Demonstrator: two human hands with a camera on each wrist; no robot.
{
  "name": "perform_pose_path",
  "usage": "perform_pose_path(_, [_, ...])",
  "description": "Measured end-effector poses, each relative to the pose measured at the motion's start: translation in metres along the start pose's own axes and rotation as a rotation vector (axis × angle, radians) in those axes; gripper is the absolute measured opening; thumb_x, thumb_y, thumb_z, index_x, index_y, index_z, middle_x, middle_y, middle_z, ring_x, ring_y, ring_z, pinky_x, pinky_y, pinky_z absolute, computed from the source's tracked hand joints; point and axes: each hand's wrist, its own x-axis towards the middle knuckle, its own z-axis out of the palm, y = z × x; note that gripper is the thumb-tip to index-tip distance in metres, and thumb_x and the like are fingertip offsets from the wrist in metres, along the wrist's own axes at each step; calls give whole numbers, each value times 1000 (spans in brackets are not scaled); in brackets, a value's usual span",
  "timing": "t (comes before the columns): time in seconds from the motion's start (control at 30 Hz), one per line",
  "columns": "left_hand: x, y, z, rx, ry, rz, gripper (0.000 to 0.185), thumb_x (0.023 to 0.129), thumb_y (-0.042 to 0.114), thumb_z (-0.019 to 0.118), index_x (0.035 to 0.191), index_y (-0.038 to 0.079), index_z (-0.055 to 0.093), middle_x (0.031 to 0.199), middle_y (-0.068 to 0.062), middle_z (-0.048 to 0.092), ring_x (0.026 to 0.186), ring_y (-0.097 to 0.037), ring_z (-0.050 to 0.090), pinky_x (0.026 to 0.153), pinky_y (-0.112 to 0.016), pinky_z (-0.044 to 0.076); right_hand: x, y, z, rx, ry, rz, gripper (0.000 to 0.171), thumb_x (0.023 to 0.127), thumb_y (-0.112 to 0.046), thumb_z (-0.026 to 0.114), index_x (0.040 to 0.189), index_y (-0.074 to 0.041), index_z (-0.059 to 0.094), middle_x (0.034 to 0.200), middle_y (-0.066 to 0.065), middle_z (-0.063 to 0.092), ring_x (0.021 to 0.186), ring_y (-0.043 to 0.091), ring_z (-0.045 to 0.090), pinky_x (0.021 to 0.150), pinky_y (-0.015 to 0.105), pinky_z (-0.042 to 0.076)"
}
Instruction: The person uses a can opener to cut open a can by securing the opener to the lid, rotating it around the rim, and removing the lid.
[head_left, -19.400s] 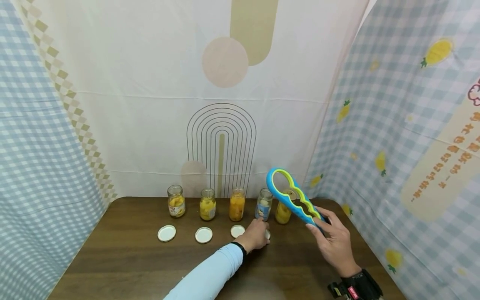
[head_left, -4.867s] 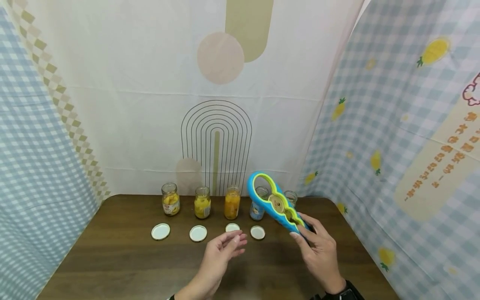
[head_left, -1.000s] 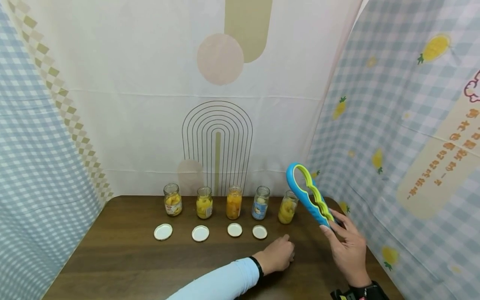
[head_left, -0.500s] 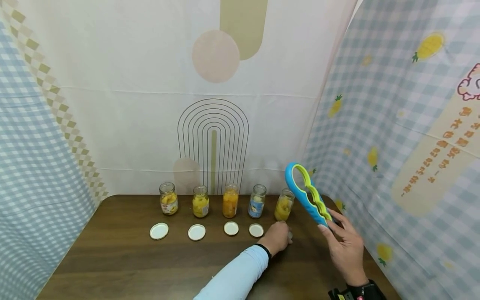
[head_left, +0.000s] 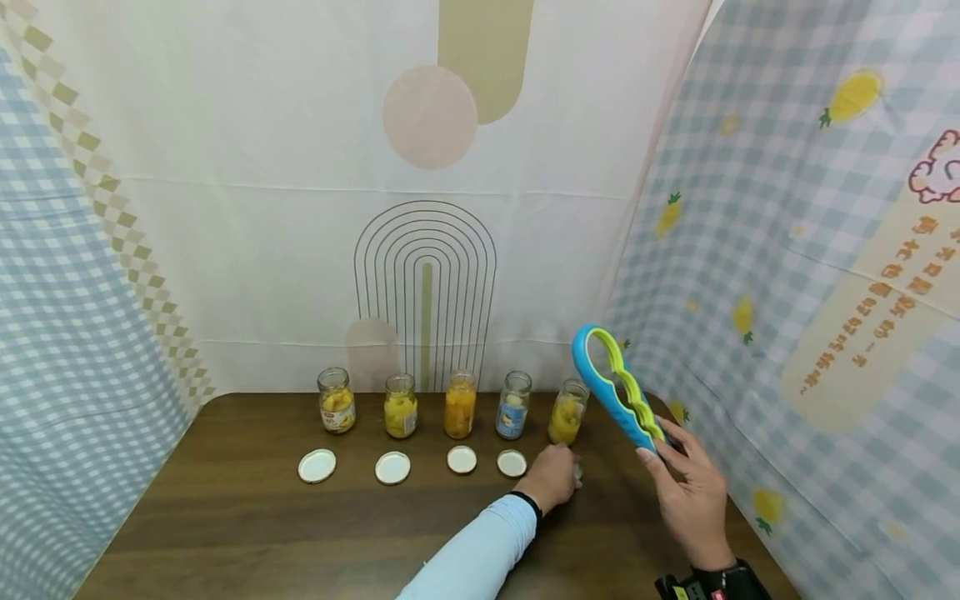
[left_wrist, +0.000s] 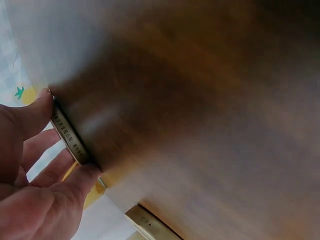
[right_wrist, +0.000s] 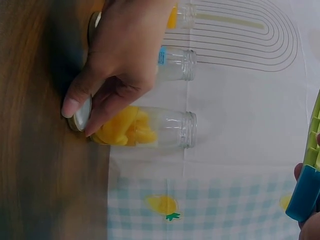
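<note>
My left hand (head_left: 551, 477) pinches a metal jar lid (left_wrist: 70, 134) between thumb and fingers, low at the tabletop. Its white inside faces up in the right wrist view. Right behind that hand stands an uncovered glass jar (head_left: 567, 415) of yellow fruit pieces, the rightmost in a row. Held up at the right, a blue and lime-green jar opener (head_left: 611, 400) tilts to the left. My right hand (head_left: 688, 492) grips its lower end, and its scalloped inner opening holds nothing.
Several more uncovered jars stand leftward along the back edge: one with a blue label (head_left: 512, 417), one orange jar (head_left: 460, 408), and yellow fruit jars. Before them lie white-sided lids, including a far-left lid (head_left: 317, 466). A patterned cloth (head_left: 420, 275) hangs behind the brown table (head_left: 300, 533).
About five seconds ago a gold lid sat in the opener; now the opener is bare. My left hand has since moved forward to the rightmost jar's front, and hardly moves over the last half second.
</note>
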Motion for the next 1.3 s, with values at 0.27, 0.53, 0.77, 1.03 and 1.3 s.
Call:
perform_pose_path(0.27, [-7, 3, -3, -28, -37, -24, 38, 97, 38, 81, 130, 22, 76, 116, -4, 72, 110, -21, 70, 93, -28, 61, -2, 2, 3, -16, 35, -6, 29, 82, 14, 83, 111, 9, 80, 133, 20, 73, 119, -14, 60, 93, -1, 44])
perform_pose_path(0.53, [10, -5, 9, -42, -90, 29, 68, 90, 41, 87, 150, 23, 62, 138, -1, 70, 126, -16, 66, 103, -23, 57, -11, 5, 7, 38, 42, 6, 29, 83, 17, 80, 111, 10, 79, 134, 23, 72, 119, -11, 63, 91, 0, 48])
perform_pose_path(0.77, [-44, -2, -55, -88, -65, 63, 65, 93, 39, 85, 148, 13, 62, 153, -8, 61, 135, -26, 64, 110, -34, 57, -11, 2, 6, 12, 37, 34, 27, 85, 15, 80, 112, 10, 79, 135, 22, 71, 121, -13, 61, 92, 0, 47])
perform_pose_path(1.03, [-135, -21, -135, -175, -113, 52, 67, 96, 42, 81, 150, 8, 60, 158, -12, 56, 144, -30, 58, 117, -44, 52, -7, 2, 2, 0, 24, 4, 27, 85, 16, 79, 112, 11, 78, 135, 25, 70, 122, -13, 60, 97, 0, 45])
perform_pose_path(1.3, [-227, -51, -178, -263, -76, -15, 71, 96, 47, 79, 150, 6, 60, 156, -17, 57, 142, -39, 57, 114, -59, 51, -9, 5, -1, -29, 34, 5, 26, 85, 16, 80, 110, 11, 79, 134, 23, 71, 117, -15, 59, 95, -1, 44])
